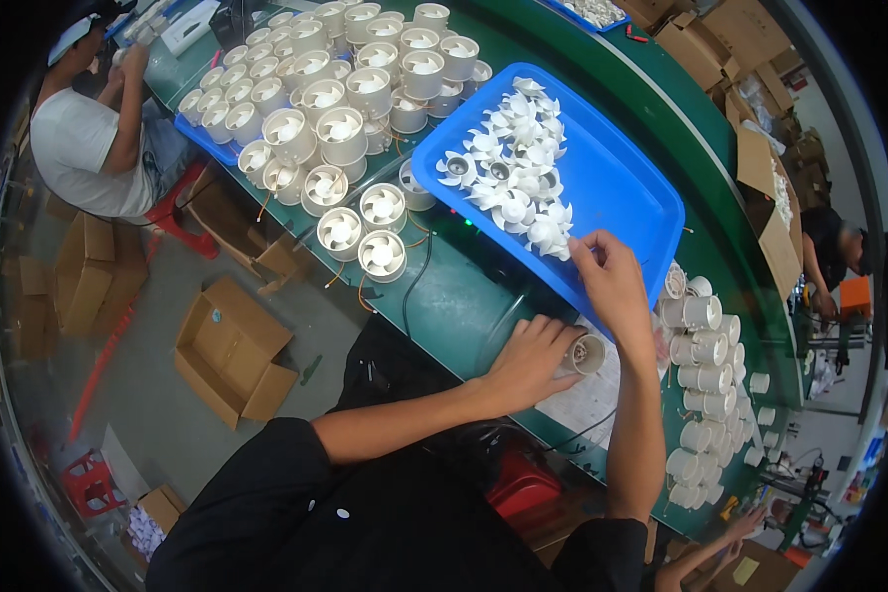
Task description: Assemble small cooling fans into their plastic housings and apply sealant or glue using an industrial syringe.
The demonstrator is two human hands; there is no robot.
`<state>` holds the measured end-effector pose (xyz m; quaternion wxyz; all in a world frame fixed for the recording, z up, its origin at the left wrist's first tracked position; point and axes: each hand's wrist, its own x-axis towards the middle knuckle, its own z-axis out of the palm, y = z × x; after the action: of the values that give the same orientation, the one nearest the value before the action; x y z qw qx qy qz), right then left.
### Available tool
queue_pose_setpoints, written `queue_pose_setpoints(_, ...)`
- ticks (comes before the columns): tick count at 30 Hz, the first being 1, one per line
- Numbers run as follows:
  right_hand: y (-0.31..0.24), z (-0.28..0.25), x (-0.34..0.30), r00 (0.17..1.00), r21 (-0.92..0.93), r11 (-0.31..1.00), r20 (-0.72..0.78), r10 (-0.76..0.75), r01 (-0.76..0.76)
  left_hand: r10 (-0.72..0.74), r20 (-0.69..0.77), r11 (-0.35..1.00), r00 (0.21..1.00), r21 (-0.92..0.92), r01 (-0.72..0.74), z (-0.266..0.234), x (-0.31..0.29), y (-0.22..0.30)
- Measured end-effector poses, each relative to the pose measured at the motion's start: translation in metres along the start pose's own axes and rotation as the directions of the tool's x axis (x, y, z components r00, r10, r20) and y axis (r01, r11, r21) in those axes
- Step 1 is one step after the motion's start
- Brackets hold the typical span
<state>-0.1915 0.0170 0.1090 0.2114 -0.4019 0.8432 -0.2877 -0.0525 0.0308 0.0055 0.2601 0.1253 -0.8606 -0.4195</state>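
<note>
A green table (446,331) runs diagonally across the view, its left stretch bearing a crowd of off-white fan housings (382,205), the nearest of them standing open side up with thin wires trailing, while a black cable (411,293) curves beside them. Across the middle slants a large blue tray (617,187), though what its near edge rests on is hidden. Toward the right lie a whitish sheet (584,407) and, past it, a pile of pale cylinders (705,379), many on their sides.

One fisheye head view looks down from close above the green workbench (449,318)
</note>
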Motion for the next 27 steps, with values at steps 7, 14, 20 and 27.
queue_pose_setpoints(7, 0.006, 0.003, 0.009, 0.995, 0.293, 0.951, 0.002, 0.098, -0.094, 0.004, -0.002, 1.0, 1.0, -0.003, -0.004, -0.002, -0.003, 0.001)
queue_pose_setpoints(14, 0.007, 0.0, 0.001, 0.999, 0.373, 0.928, -0.037, 0.025, -0.009, -0.016, 0.018, 1.0, 1.0, 0.004, 0.016, -0.001, -0.002, 0.003)
queue_pose_setpoints(20, 0.014, -0.01, -0.054, 0.72, -0.268, 0.842, -0.437, -0.539, 0.467, -0.162, 0.099, 0.932, 0.982, -0.311, 0.185, -0.025, 0.002, 0.01)
queue_pose_setpoints(27, 0.022, -0.018, -0.112, 0.985, 0.586, 0.793, 0.066, 0.159, -0.168, -0.253, 0.087, 0.847, 0.963, -0.462, 0.264, -0.054, -0.01, 0.019)
